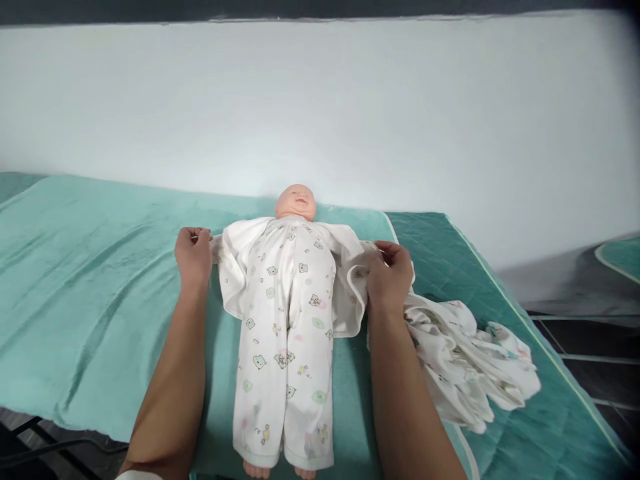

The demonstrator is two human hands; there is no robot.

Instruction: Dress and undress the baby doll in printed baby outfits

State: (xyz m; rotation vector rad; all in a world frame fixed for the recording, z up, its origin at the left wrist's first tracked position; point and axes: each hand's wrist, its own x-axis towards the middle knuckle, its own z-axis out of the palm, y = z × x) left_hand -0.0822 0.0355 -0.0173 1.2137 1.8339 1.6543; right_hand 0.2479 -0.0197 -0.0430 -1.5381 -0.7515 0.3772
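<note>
A baby doll lies on its back, head toward the wall and feet toward me. White printed baby trousers cover its legs and reach up over the chest. Under them a white baby shirt lies spread, its front panels out to both sides and its sleeves stretched sideways. My left hand pinches the end of the left-side sleeve. On the other side my right hand is closed on the right-side sleeve, its fingertips partly hidden by the hand. The doll's own hands are not visible.
A pile of crumpled white printed cloth lies to the right, close to my right forearm. Beneath everything is a green blanket over a quilted green mat. The white wall stands behind; metal bars show at right.
</note>
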